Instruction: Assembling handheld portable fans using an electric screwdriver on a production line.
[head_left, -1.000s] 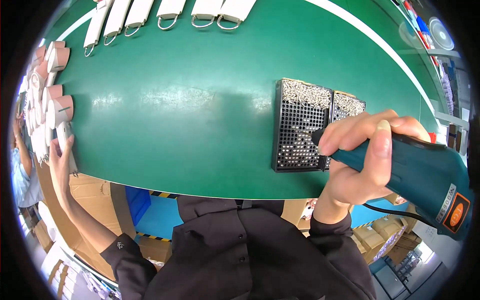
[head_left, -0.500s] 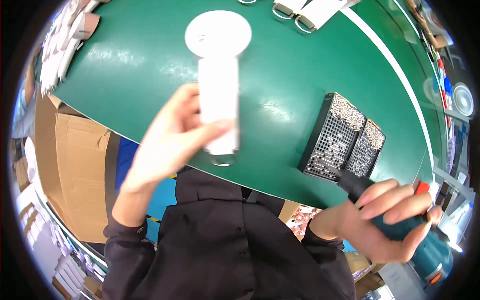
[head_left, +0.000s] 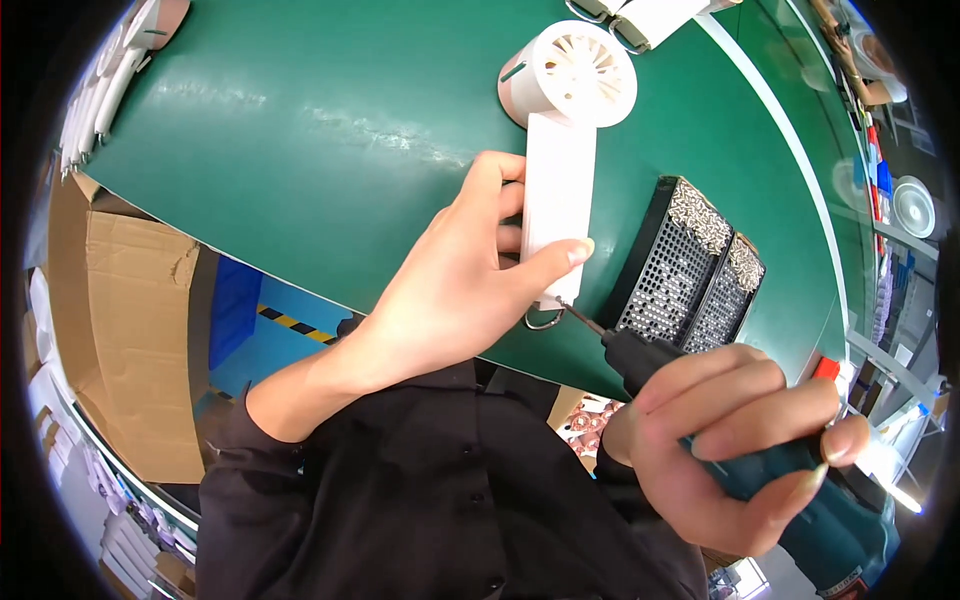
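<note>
My left hand (head_left: 460,265) is closed round the handle of a white handheld fan (head_left: 562,190), its thumb laid across the front near the handle's end. The fan's round slotted head (head_left: 585,75) points away from me, and a metal ring (head_left: 545,320) hangs at the near end. In my right hand (head_left: 730,430) is a dark teal electric screwdriver (head_left: 770,475) with a black nose. Its thin bit (head_left: 583,318) meets the near end of the handle, where a small screw seems to sit. A black screw tray (head_left: 665,275) with rows of holes stands just right of the fan.
Loose screws (head_left: 700,222) heap at the tray's far end. More white fans lie at the far left (head_left: 120,95) and top (head_left: 655,20) of the green table (head_left: 330,190). A cardboard box (head_left: 140,340) stands beyond the table's left edge. A white curved strip (head_left: 790,125) crosses the right side.
My left hand has moved the fan to the right and turned it, so its slotted face shows. The screwdriver has come left, bringing its bit to the handle's end.
</note>
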